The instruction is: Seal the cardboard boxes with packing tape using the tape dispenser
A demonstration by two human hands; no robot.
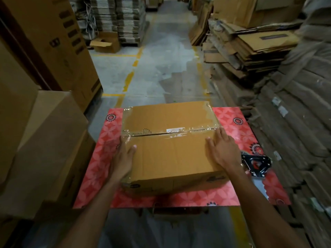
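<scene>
Cardboard box [170,151] sits in the middle of the red flower-patterned table top [238,126], right in front of you, with its flaps closed. Clear tape [179,131] runs left to right along the centre seam, and more clear tape shines along the left and right top edges.

Your left hand [123,158] lies against the box's left edge with the fingers out straight along the side and the thumb resting on top; it grips nothing. Your right hand [222,151] lies flat on the lid near the right edge, fingers spread and straight, the tips reaching up to the taped seam; it too only presses and has hold of nothing.

Just right of the box, the black tape dispenser [254,164] lies on the table, partly hidden behind your right wrist and touched by neither hand.

Large brown cartons [46,140] stand to your left. Stacks of flattened cardboard [254,49] rise on the right. Far down the aisle, a small open box [105,42] sits on the grey floor [161,68], which has yellow lines.
</scene>
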